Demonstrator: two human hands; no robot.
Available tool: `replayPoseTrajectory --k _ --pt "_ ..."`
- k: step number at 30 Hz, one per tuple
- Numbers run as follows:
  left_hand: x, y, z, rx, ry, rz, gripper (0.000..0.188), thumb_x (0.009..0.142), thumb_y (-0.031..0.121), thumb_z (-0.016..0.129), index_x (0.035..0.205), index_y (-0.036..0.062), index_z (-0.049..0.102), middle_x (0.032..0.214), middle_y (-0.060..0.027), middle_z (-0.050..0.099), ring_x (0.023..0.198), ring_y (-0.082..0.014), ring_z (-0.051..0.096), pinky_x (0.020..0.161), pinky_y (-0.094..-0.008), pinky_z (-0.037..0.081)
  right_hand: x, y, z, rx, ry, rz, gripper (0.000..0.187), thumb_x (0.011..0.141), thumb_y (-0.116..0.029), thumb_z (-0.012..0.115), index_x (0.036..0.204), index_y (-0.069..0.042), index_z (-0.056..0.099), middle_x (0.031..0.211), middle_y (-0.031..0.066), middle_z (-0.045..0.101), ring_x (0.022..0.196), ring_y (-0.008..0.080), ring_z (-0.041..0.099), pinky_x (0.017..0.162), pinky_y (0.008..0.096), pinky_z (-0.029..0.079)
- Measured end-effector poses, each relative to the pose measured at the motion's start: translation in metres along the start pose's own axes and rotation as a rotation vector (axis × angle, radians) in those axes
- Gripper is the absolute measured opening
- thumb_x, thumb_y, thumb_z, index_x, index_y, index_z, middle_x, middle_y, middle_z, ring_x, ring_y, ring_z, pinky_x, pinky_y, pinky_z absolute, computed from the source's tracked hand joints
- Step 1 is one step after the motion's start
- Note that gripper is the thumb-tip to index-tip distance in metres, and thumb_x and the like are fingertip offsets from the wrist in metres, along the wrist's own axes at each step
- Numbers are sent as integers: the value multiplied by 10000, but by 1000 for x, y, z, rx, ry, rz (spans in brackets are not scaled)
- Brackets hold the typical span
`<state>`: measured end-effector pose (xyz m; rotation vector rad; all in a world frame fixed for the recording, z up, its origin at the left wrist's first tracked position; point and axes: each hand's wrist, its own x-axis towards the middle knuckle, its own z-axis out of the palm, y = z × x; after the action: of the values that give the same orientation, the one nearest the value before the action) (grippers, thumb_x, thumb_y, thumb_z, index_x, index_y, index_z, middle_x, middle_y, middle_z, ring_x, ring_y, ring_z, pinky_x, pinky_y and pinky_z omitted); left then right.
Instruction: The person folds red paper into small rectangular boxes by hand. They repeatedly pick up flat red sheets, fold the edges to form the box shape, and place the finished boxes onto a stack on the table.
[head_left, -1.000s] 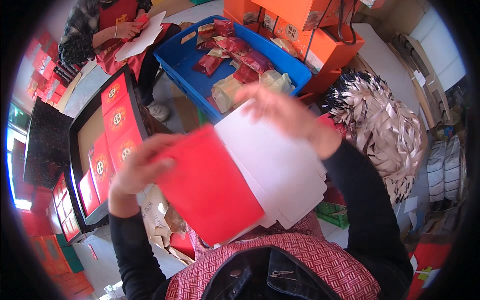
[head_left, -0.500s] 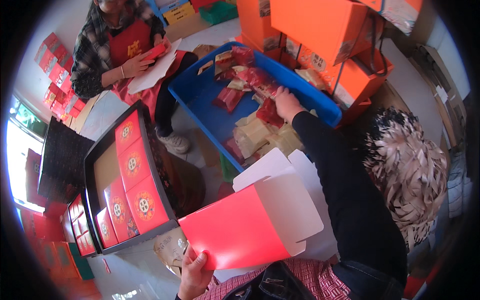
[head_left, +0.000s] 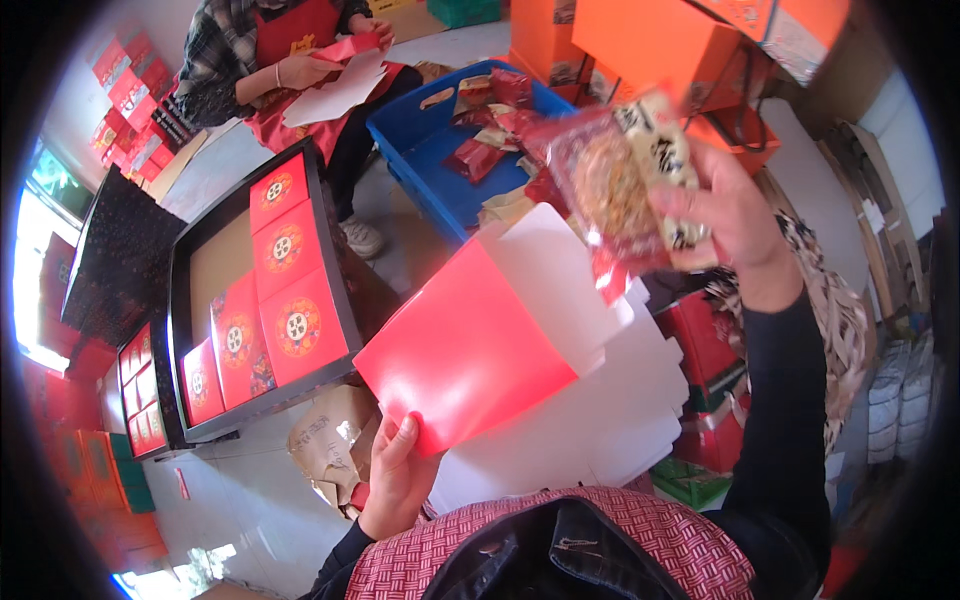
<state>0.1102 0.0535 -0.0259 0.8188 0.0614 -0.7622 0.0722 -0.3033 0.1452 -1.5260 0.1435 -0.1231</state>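
My left hand (head_left: 398, 475) is closed on the lower left corner of a red cardboard box (head_left: 460, 350), tilted over my lap. White flaps (head_left: 555, 275) stand open at the box's right end. Raised beyond that end, my right hand (head_left: 738, 212) grips a wrapped pastry (head_left: 612, 190), round and golden brown in a clear packet with a cream label strip and reddish edges. Packet and box look apart. More red and cream packets (head_left: 475, 158) lie in a blue plastic crate (head_left: 425, 185), partly hidden behind the held pastry.
To the left, a black-rimmed case (head_left: 338, 300) holds several red boxes (head_left: 300, 325). White cardboard (head_left: 590, 425) lies below the held box. Orange boxes (head_left: 640, 50) stand beyond the crate, and shredded paper (head_left: 845, 330) at right. Another person (head_left: 285, 50) handles red-and-white card.
My right hand has left the crate and come up to the right with a wrapped pastry. The red box in my left hand has risen slightly and tilted more.
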Motion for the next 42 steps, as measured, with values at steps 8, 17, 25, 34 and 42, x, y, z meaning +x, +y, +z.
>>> replayPoseTrajectory --k 8,17,25,34,42 --pt "-27 -10 0 -68 -111 -84 445 951 271 573 1310 34 458 1270 -102 567 1158 -254 568 1006 -457 447 -56 -31 24 -1125 -2 -787 341 713 26 698 1022 -70 592 1018 50 631 935 185 605 765 313 515" --pt "-49 -15 10 -25 -188 -97 566 907 340 627 1342 34 435 1284 -118 564 1159 -269 571 988 -427 462 -53 -41 69 -1718 -316 -1375 151 708 -121 658 827 -111 567 966 3 594 904 158 591 692 279 506" --pt "-40 -32 10 -239 -242 6 640 810 189 732 1347 17 429 1323 -108 532 1249 -268 490 1095 -443 343 -89 -59 61 -1388 277 -1087 465 773 -38 676 1218 -43 538 1142 101 579 1029 262 592 913 354 484" --pt "-54 -66 21 -4 -334 -72 588 886 190 679 1379 48 392 1348 -76 496 1280 -221 442 1090 -419 331 -120 127 144 -95 522 -362 761 893 -75 603 1479 -14 121 1383 143 389 1253 205 437 1034 348 375" --pt "-23 -16 18 592 -399 395 575 931 134 581 1454 78 350 1518 -134 281 1362 -303 364 1100 -435 330 -166 168 132 -108 333 -291 826 910 -69 584 1510 -30 17 1427 175 350 1279 224 429 1051 357 370"
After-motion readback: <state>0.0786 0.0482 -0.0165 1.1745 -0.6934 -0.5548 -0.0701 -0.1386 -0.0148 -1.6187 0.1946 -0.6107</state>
